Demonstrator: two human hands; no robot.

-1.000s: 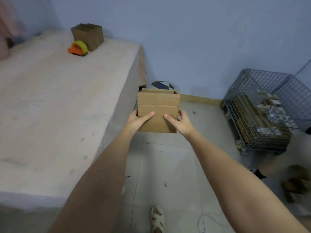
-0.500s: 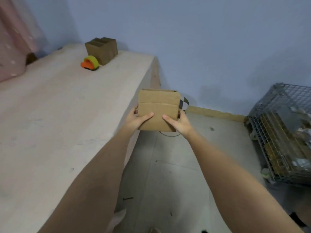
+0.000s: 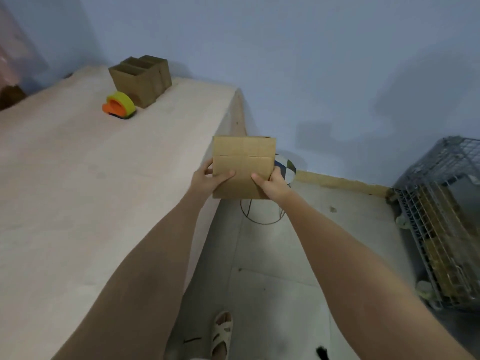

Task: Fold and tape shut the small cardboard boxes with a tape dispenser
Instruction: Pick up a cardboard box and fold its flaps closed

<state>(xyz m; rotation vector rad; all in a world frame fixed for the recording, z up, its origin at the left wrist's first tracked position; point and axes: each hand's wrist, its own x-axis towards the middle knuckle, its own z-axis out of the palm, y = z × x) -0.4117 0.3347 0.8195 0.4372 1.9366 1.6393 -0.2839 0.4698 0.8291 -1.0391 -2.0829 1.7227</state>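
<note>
A flat, unfolded small cardboard box (image 3: 243,162) is held upright in the air beside the table's right edge. My left hand (image 3: 207,179) grips its lower left side, thumb across the front. My right hand (image 3: 272,184) grips its lower right side the same way. An orange and yellow tape dispenser (image 3: 119,109) lies on the table's far part. Right behind it stand a few folded cardboard boxes (image 3: 141,80) pressed together near the wall.
The pale table (image 3: 91,193) fills the left half. To the right is grey tiled floor with a wire-legged stool (image 3: 284,167) behind the box and a wire cage (image 3: 441,216) at far right. A sandalled foot (image 3: 220,333) shows at the bottom.
The view has swung back and dropped slightly; the box stays held in both hands beside the table edge, grip unchanged.
</note>
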